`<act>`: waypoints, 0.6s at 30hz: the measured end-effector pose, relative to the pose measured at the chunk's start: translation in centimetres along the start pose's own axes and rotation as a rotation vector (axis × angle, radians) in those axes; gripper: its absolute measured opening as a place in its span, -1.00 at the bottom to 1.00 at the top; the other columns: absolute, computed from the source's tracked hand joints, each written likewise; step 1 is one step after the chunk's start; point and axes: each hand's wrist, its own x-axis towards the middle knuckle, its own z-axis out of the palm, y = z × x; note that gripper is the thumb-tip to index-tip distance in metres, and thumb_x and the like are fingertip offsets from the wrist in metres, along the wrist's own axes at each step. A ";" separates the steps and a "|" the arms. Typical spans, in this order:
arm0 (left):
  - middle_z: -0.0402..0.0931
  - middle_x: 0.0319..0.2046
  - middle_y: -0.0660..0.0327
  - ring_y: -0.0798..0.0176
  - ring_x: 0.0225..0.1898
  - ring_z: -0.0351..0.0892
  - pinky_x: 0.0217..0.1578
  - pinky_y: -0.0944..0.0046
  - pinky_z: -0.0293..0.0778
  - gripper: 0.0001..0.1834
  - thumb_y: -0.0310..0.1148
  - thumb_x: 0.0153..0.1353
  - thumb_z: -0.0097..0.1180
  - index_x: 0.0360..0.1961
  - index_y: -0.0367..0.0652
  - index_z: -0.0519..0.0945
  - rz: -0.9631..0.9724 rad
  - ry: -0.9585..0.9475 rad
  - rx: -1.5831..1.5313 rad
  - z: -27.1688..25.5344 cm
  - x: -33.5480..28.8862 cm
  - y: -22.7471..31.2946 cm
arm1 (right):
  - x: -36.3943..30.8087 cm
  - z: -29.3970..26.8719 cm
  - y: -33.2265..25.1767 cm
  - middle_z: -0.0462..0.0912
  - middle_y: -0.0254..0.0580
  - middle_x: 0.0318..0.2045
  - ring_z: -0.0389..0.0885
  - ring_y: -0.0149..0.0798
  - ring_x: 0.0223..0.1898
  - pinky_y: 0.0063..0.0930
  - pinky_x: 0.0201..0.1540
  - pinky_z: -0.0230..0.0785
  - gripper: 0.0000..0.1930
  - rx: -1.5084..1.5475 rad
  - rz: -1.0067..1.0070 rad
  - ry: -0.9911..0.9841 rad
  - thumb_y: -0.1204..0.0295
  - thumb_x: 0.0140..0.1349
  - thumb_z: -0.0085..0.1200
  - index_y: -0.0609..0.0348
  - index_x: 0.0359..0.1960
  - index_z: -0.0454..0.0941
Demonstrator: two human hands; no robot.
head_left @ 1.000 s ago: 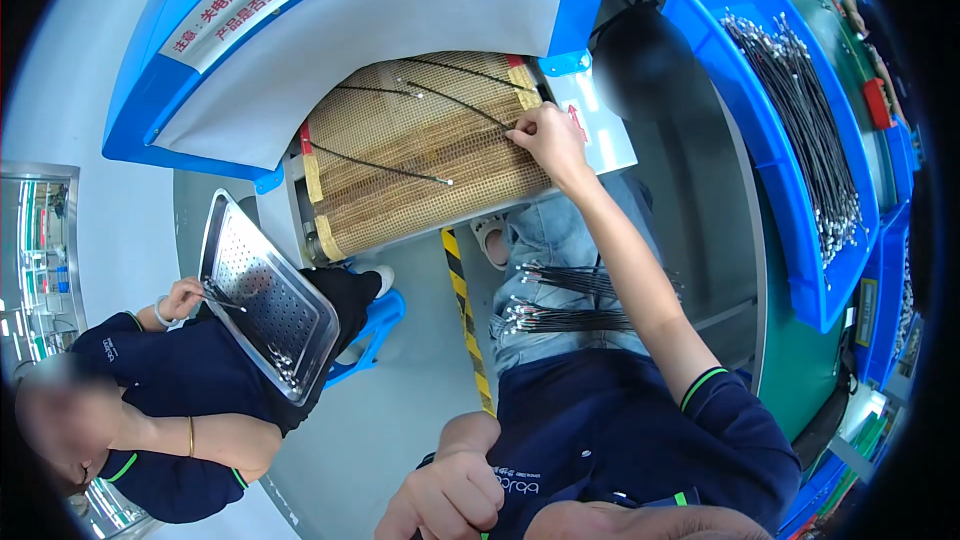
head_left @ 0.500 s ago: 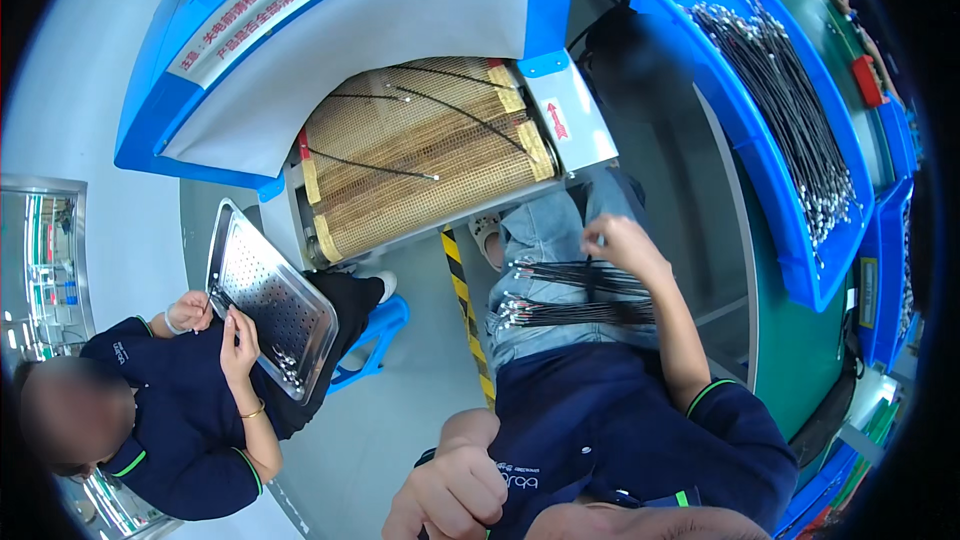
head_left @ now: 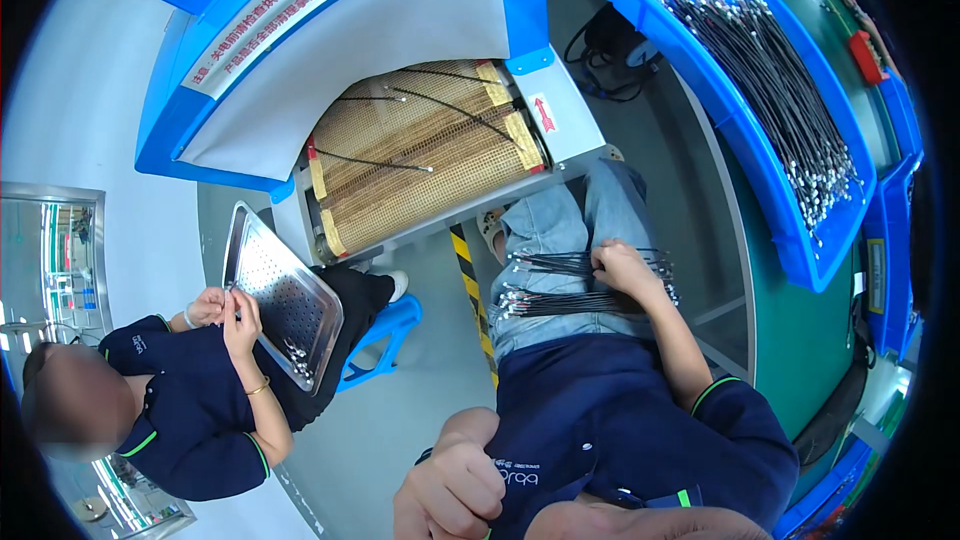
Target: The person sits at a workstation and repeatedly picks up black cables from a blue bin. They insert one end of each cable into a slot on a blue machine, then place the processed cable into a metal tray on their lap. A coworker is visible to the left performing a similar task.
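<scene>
Two bundles of thin black cables with small light-coloured ends lie across my jeans, an upper bundle (head_left: 555,263) and a lower bundle (head_left: 565,302). My right hand (head_left: 627,270) is closed over the upper bundle, its fingers curled round the cables, which come out on both sides of it. The bundles' right ends show beside and below my wrist. Close in front of my chest, my left hand (head_left: 455,485) is held in a fist, apart from the cables. Nothing sticks out of it.
Ahead is a blue machine (head_left: 525,0) with a mesh conveyor belt (head_left: 400,155) carrying several single black cables. On the right, a blue bin (head_left: 720,105) full of cables stands on a green table (head_left: 790,360). To the left, a seated co-worker (head_left: 200,400) handles a small piece over a perforated metal tray (head_left: 330,325).
My right hand has come down and settled on the upper bundle, and the bundles' right ends now show. My left hand stays in its fist. The view has shifted slightly.
</scene>
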 end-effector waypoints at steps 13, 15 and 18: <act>0.26 -0.64 0.34 0.53 -0.64 0.19 -0.66 0.54 0.16 -0.98 -0.52 0.30 -0.09 -0.29 -0.24 0.38 -0.981 1.001 0.430 -6.0 -8.1 -3.4 | -2.5 -6.2 -4.1 0.55 -0.07 -0.51 0.55 -0.09 -0.46 -0.32 -0.33 0.38 -0.87 0.444 -0.066 -0.063 0.49 0.01 0.12 0.27 -0.44 0.45; 0.35 -0.51 0.29 0.53 -0.56 0.29 -0.59 0.53 0.24 -0.95 -0.56 0.24 -0.01 -0.30 -0.21 0.39 -0.994 0.958 0.463 -6.5 -9.0 -3.5 | -2.9 -6.7 -4.4 0.55 -0.07 -0.51 0.55 -0.11 -0.46 -0.32 -0.34 0.38 -0.87 0.444 -0.108 0.000 0.50 0.03 0.12 0.27 -0.42 0.45; 0.43 -0.38 0.22 0.44 -0.48 0.40 -0.45 0.45 0.36 -0.86 -0.56 0.17 0.10 -0.27 -0.21 0.40 -1.045 0.739 0.907 -7.2 -10.2 -3.5 | -3.0 -8.1 -5.3 0.56 -0.05 -0.49 0.57 -0.08 -0.41 -0.29 -0.31 0.39 -0.88 0.455 -0.138 0.032 0.49 0.04 0.09 0.27 -0.40 0.47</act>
